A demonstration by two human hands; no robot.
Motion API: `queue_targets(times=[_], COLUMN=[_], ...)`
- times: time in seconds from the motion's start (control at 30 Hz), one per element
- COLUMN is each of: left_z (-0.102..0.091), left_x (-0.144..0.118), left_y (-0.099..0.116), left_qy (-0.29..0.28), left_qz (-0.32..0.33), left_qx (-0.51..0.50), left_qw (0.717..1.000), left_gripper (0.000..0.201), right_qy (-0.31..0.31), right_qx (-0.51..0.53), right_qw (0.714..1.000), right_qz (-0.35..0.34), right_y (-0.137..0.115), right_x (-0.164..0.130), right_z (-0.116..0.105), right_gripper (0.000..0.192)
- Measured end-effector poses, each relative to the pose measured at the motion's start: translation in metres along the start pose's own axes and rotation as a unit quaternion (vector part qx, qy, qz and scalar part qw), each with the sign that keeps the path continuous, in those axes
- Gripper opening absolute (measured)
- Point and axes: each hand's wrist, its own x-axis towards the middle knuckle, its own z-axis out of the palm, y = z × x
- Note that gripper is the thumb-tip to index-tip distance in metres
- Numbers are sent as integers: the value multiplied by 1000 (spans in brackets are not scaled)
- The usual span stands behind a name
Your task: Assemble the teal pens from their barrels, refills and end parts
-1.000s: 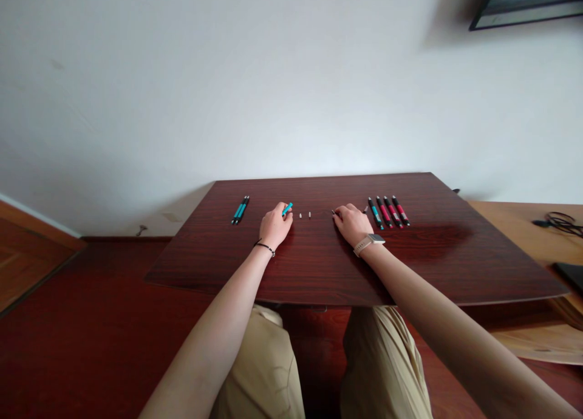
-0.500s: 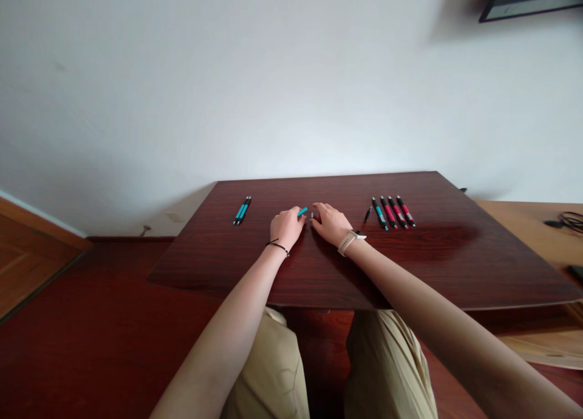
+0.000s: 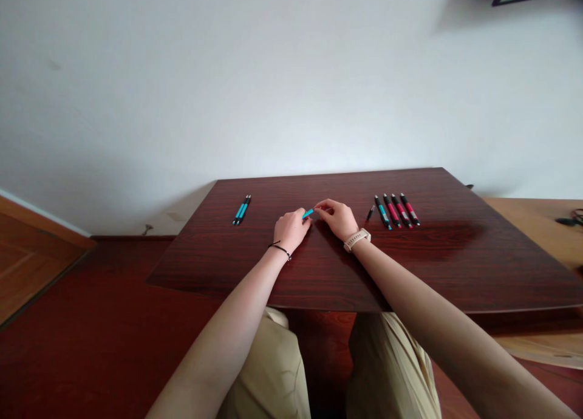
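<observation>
My left hand (image 3: 291,229) is closed around a teal pen barrel (image 3: 308,214), whose end sticks out toward the right. At that end the fingertips of my right hand (image 3: 337,217) are pinched together; what they hold is too small to make out. To the right lies a short black pen part (image 3: 370,213). Beside it is a row of pens: a teal and black pen (image 3: 383,212), then three pink and black pens (image 3: 401,211). Two teal pens (image 3: 242,210) lie side by side at the left of the table.
The dark reddish wooden table (image 3: 319,279) stands against a white wall (image 3: 273,91). A lighter wooden surface (image 3: 523,218) with a black cable (image 3: 576,217) adjoins on the right. My knees are under the table's front edge.
My right hand has lifted slightly and its fingertips have come together at the end of the teal barrel. My left hand has shifted a little to the right with the barrel.
</observation>
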Motion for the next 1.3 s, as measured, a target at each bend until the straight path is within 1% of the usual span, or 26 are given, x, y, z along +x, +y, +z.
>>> queue_targets(times=[0.1,0.17,0.23,0.37,0.47,0.57,0.67,0.87,1.0,1.2,1.3], left_z=[0,0,-1,-2,-2,-2,-3,-6,-4,-4,-6], left_x=[-3,-4,-4,-3,-3,-3,-4,-4,-3,-3,-4], left_y=[2,3,4,5,4,3,1,-1,-3,-3,-2], left_qy=[27,43,61,88,90,93,97,100,116,145,148], left_qz=[25,36,33,26,20,21,30,54,35,28,33], left_qx=[-59,-109,-161,-264,-314,-340,-350,-386,-384,-397,-382], left_qw=[998,992,985,960,945,936,931,916,915,906,911], left_gripper=[14,11,9,11,16,15,14,16,18,16,12], right_qy=[-1,3,8,10,20,31,33,-1,-14,-26,-32], right_qx=[120,193,245,285,314,326,322,324,316,321,318], right_qw=[993,981,969,958,949,944,946,946,949,946,947], right_qz=[4,12,21,26,32,36,33,8,0,-24,-32], right_y=[5,5,3,-3,-6,-8,-9,-8,-9,-13,-13], right_x=[0,0,0,1,2,3,3,2,1,0,0], right_z=[-1,0,2,3,3,1,-1,-1,0,-2,-2], right_gripper=[25,36,47,52,52,46,43,42,42,42,41])
